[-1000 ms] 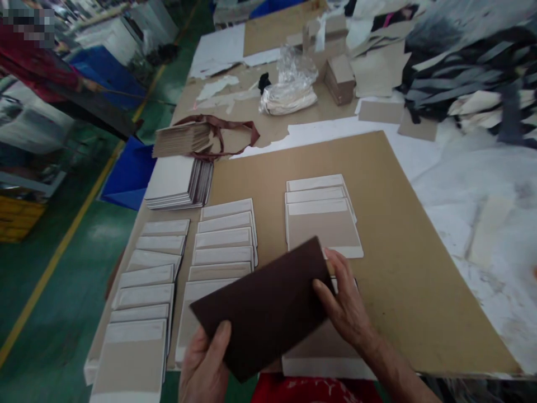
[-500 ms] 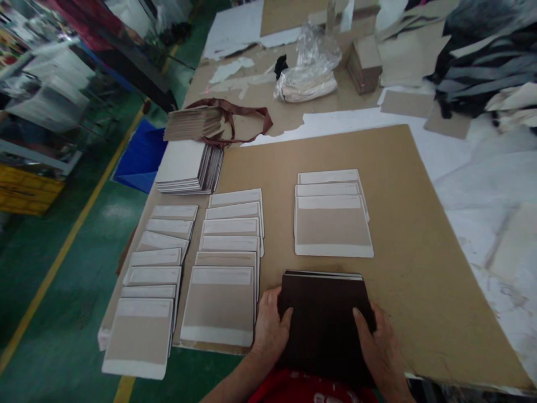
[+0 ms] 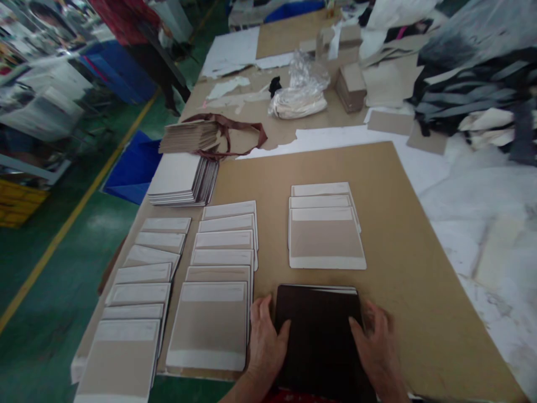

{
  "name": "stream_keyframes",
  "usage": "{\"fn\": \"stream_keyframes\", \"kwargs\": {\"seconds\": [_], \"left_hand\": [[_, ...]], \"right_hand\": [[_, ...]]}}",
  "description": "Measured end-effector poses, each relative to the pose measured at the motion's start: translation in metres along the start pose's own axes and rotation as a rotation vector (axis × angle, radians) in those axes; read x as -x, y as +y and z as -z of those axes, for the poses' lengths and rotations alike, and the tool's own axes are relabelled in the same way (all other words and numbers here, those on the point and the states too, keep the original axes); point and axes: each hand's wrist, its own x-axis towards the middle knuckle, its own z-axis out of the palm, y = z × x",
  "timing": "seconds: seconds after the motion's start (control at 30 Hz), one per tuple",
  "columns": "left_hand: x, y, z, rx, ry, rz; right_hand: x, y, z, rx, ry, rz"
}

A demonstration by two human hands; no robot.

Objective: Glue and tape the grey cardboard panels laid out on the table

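A stack of dark brown panels (image 3: 319, 341) lies at the front edge of the table, pale layers showing along its far edge. At its left side is my left hand (image 3: 268, 338), fingers apart, the thumb by the stack's edge. My right hand (image 3: 375, 347) is open at the right side, its thumb over the dark surface and its fingertips blurred. Beyond the stack, several beige panels with white borders (image 3: 327, 238) overlap. Two more overlapping rows, a middle one (image 3: 213, 319) and an outer one (image 3: 121, 352), lie to the left.
A stack of white panels (image 3: 174, 176) stands at the left edge, near brown pieces (image 3: 188, 137) and a brown strap (image 3: 262, 137). Farther back are a plastic bag (image 3: 297, 101) and dark fabric strips (image 3: 474, 92). A person (image 3: 130, 28) stands beyond a blue bin (image 3: 134, 168).
The camera view has shifted, so the table appears lower. My fingers have spread away from the sides of the dark stack. More of the person in the background shows.
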Motion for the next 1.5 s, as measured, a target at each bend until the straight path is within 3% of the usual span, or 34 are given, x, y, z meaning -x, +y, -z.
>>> {"fn": "stream_keyframes", "kwargs": {"seconds": [0.07,0.17,0.23,0.33,0.57,0.73,0.83,0.97,1.1,1.17,1.27,1.4,1.5], "left_hand": [[-0.017,0.004,-0.001,-0.023,0.07,-0.114],[-0.06,0.018,-0.007,0.003,0.058,-0.297],[-0.091,0.029,-0.013,0.008,0.008,-0.328],[-0.123,0.045,-0.024,0.002,-0.101,-0.264],[-0.128,0.054,-0.031,0.184,-0.075,-0.118],[-0.134,0.058,-0.032,0.319,-0.054,-0.015],[-0.13,0.062,-0.026,0.38,-0.047,0.091],[-0.098,0.058,0.004,0.537,-0.106,0.195],[-0.04,0.029,0.032,0.465,-0.322,0.244],[-0.01,0.008,0.035,0.373,-0.419,0.299],[0.019,-0.015,0.03,0.213,-0.456,0.323],[0.023,-0.011,0.035,-0.126,-0.458,0.171],[0.001,0.005,0.047,-0.309,-0.443,0.078]], "right_hand": [[-0.03,-0.007,0.0,-0.058,0.018,0.056],[-0.085,-0.022,-0.005,-0.047,0.054,0.115],[-0.116,-0.029,-0.012,0.065,0.054,0.11],[-0.143,-0.033,-0.022,0.203,0.008,0.044],[-0.17,-0.03,-0.016,-0.026,-0.021,-0.044],[-0.183,-0.056,0.001,-0.189,-0.102,-0.146],[-0.17,-0.07,0.016,-0.393,-0.151,-0.141],[-0.119,-0.06,0.045,-0.592,-0.278,-0.271],[-0.048,-0.025,0.068,-0.453,-0.526,-0.335],[-0.017,-0.006,0.069,-0.301,-0.596,-0.34],[0.015,0.012,0.061,-0.153,-0.659,-0.326],[0.022,0.012,0.054,0.068,-0.694,-0.253],[-0.003,0.002,0.05,0.183,-0.627,-0.172]]}}
